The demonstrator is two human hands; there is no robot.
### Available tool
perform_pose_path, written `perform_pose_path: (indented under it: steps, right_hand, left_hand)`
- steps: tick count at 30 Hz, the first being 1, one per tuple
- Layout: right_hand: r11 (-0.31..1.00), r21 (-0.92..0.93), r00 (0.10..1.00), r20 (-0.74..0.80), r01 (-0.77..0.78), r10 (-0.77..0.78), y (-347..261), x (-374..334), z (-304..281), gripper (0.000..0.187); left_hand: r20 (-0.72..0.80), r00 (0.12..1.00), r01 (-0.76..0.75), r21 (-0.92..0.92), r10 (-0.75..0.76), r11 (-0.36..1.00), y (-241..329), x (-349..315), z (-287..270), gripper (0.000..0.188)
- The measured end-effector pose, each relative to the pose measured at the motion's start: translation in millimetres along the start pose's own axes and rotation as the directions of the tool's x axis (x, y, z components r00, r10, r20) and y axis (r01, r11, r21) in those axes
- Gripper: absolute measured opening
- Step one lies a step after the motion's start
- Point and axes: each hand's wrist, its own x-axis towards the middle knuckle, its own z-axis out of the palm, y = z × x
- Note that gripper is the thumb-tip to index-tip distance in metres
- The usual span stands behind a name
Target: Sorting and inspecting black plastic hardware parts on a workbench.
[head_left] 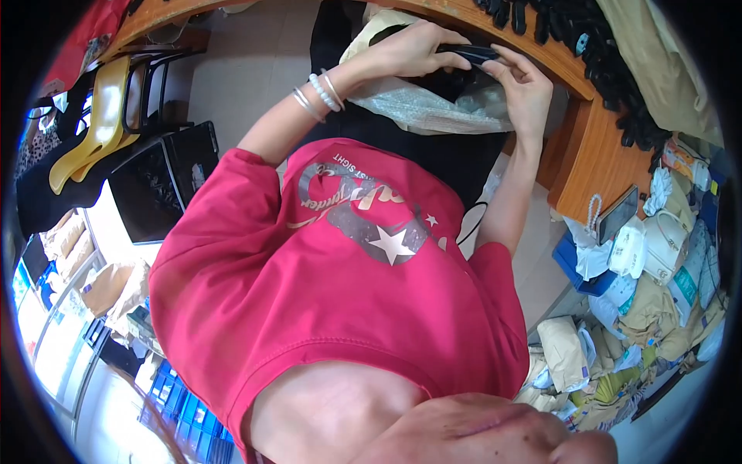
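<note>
A slim, glossy black piece [473,53] is held up between my two hands, above an open sack. My left hand [417,51], with bracelets at its wrist, pinches the piece's left end between thumb and fingers. The fingers of my right hand [525,89] close on its right end. Just what kind of piece it is I cannot make out. Below it the sack [417,107], lined with clear plastic, lies open across my lap. Dark things show inside it, partly hidden by my hands.
On the wooden table [599,170] at the right lies a long heap of black pieces [553,23]. A blue bin [576,267], a white handbag [665,243] and piled packages stand beyond. To the left are a yellow chair [108,116], a black box [147,189] and blue crates [185,410].
</note>
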Motion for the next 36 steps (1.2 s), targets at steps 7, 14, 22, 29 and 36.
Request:
perform_pose_path:
  steps: [7, 14, 22, 29, 36]
  right_hand:
    - [0.917, -0.388, 0.899, 0.428, 0.092, 0.091, 14.8, 19.0, -18.1, 0.023]
    - [0.596, -0.659, 0.482, 0.748, 0.459, 0.455, 56.3, 70.3, 31.5, 0.031]
    - [0.424, -0.798, 0.382, 0.585, 0.427, 0.716, 110.9, 38.9, 77.8, 0.031]
    - [0.364, -0.751, 0.443, 0.633, 0.551, 0.635, 183.0, 16.6, 44.8, 0.024]
    - [0.352, -0.754, 0.567, 0.652, 0.555, 0.504, 189.2, 9.4, 53.5, 0.022]
  left_hand:
    - [0.030, 0.918, -0.289, 0.734, 0.396, 0.615, -33.5, -11.3, 41.6, 0.061]
    - [0.465, 0.882, -0.136, 0.398, -0.072, 0.907, 6.1, -45.8, 70.1, 0.062]
    - [0.308, 0.940, -0.266, 0.385, 0.148, 0.884, 20.3, -65.7, 87.1, 0.047]
    - [0.366, 0.926, -0.250, 0.412, 0.092, 0.876, 33.3, -73.3, 102.7, 0.033]
    - [0.334, 0.924, -0.319, 0.395, 0.189, 0.862, 33.0, -72.6, 108.2, 0.047]
